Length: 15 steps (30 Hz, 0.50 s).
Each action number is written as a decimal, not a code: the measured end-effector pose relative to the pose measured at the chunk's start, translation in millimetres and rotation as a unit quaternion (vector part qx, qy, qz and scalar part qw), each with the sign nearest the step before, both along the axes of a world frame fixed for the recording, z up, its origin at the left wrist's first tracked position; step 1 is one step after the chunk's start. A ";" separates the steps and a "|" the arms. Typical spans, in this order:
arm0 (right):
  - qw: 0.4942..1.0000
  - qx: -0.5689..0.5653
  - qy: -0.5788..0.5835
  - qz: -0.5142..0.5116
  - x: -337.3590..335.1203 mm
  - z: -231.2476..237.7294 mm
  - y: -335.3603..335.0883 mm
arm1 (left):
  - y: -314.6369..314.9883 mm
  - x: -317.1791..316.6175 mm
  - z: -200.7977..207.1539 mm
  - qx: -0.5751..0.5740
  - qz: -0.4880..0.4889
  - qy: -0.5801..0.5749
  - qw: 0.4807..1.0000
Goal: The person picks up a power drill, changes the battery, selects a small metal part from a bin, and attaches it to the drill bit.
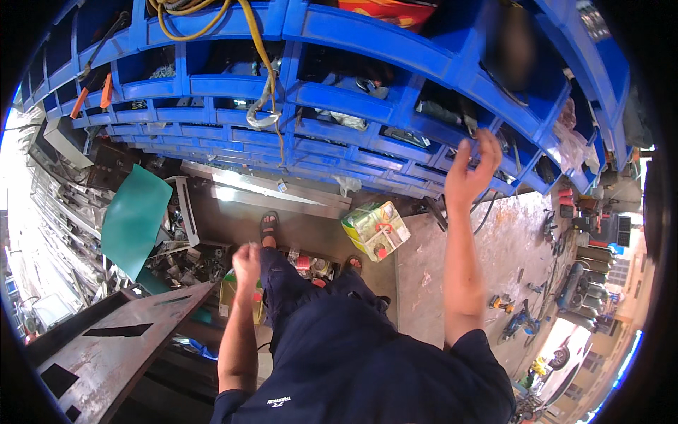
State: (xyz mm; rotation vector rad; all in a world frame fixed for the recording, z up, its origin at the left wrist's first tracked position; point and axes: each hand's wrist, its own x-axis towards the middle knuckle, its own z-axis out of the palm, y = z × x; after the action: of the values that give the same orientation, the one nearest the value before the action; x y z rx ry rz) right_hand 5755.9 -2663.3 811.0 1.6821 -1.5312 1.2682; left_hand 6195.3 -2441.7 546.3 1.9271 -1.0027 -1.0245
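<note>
A yellowish translucent plastic jug (pixel 376 230) with a red cap and a green-and-yellow label lies tilted on the concrete floor (pixel 487 247), just below the blue bins; a red-and-yellow package (pixel 388 10) shows at the upper edge, tucked into one bin of the top row; a flat green sheet (pixel 134 215) leans among metal scrap at the left. The right hand (pixel 472 166) is raised to the wall of blue plastic storage bins (pixel 367 46), fingers partly curled and open at the rim of one bin in a lower row, gripping nothing that can be seen; the left hand (pixel 246 263) hangs low by the knee, loosely closed, and whether it holds anything cannot be told. The bins stand in several stacked rows, most holding small dark parts; a yellow hose (pixel 263 56) loops down over them. A rusty brown steel worktop (pixel 106 346) with rectangular cut-outs sits at lower left. Two sandalled feet (pixel 268 226) rest on the floor; small power tools lie scattered at the right, toward a bright open doorway.
</note>
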 end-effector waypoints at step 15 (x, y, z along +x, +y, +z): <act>0.858 0.508 0.034 0.063 168.5 39.8 -166.0 | -403.1 119.9 237.1 -0.396 0.060 -0.471 0.786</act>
State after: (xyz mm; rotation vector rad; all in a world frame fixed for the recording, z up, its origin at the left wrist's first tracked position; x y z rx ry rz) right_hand 5924.4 -2829.3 850.8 2.4198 -2.2720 0.3709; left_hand 6315.2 -2844.8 783.4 1.6429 -1.4748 0.5409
